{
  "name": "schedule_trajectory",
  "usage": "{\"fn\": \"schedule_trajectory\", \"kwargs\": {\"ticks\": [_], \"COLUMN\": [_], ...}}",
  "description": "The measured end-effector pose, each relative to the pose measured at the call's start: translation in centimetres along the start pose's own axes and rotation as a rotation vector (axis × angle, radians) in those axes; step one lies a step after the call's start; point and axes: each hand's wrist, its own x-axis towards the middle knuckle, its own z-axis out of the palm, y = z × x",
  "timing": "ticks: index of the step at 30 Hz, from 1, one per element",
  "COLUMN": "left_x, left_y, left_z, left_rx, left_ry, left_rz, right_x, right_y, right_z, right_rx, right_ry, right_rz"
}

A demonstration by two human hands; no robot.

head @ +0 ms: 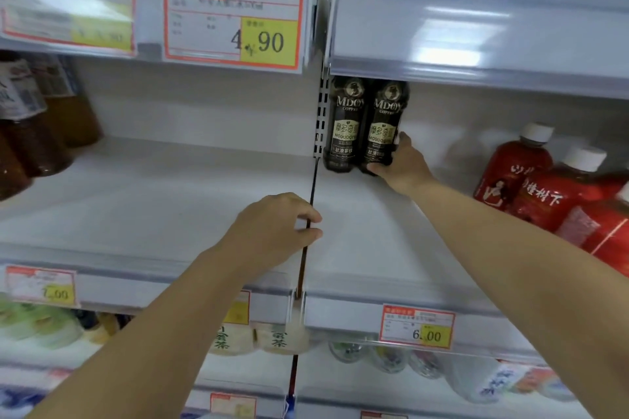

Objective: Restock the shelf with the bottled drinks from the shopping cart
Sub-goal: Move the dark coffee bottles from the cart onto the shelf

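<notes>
- Two dark coffee bottles (364, 124) stand together at the back of the white shelf (170, 201).
- Right hand (403, 165) grips the right-hand one.
- Left hand (275, 231) hovers empty, fingers loosely curled.
- Three red bottles (541, 187) sit to the right.

Two dark coffee bottles (366, 124) upright, touching — rear-left of white shelf (357, 231).

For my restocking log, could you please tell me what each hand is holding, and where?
Right hand grips the right-hand dark plastic coffee bottle at its lower side. Left hand holds nothing.

two coffee bottles (366, 126), three red bottles (558, 187)
</notes>
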Motion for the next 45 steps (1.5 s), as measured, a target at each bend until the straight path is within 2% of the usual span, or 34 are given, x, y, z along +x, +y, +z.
{"fn": "schedule_trajectory", "kwargs": {"ticks": [3, 7, 10, 12, 15, 20, 26, 31, 33, 36, 40, 45], "left_x": [-0.3, -3.2, -8.4, -12.8, -19.7, -31.9, -45.4, -53.1, -55.3, -57.4, -57.8, -56.9], "left_y": [0.3, 0.6, -1.0, -3.7, -9.0, -18.9, -27.8, -32.3, -33.8, -35.9, -38.1, -40.2], "left_z": [-0.6, -2.7, -4.0, -4.4, -4.5, -2.8, 2.4, 7.9, 10.2, 13.6, 17.0, 19.7], "left_rx": [-0.111, -0.299, -0.270, -0.247, -0.201, -0.170, -0.234, -0.310, -0.330, -0.340, -0.319, -0.257], "left_ry": [0.057, 0.417, 0.630, 0.679, 0.713, 0.689, 0.597, 0.459, 0.429, 0.355, 0.241, 0.070], "left_rz": [-0.032, -0.016, 0.036, 0.051, -0.056, -0.485, -1.035, -1.311, -1.389, -1.460, -1.404, -1.363], "right_x": [-3.2, -10.0, -16.3, -20.0, -24.2, -29.1, -34.4, -38.7, -40.0, -41.0, -41.4, -40.7], "right_y": [-1.5, -5.0, -8.7, -11.3, -14.6, -17.8, -18.1, -15.1, -13.7, -11.8, -9.9, -9.1], "right_z": [-1.2, -0.5, 2.6, 5.7, 11.7, 24.1, 40.4, 52.5, 56.5, 61.6, 66.2, 68.9], "right_rx": [-0.024, -0.009, 0.085, 0.065, 0.018, -0.062, -0.225, -0.391, -0.425, -0.424, -0.371, -0.276], "right_ry": [-0.004, 0.019, -0.092, -0.194, -0.391, -0.707, -1.026, -1.234, -1.263, -1.202, -1.125, -1.066], "right_rz": [-0.025, -0.286, -0.465, -0.595, -0.757, -0.843, -0.805, -0.729, -0.678, -0.576, -0.432, -0.371]}}
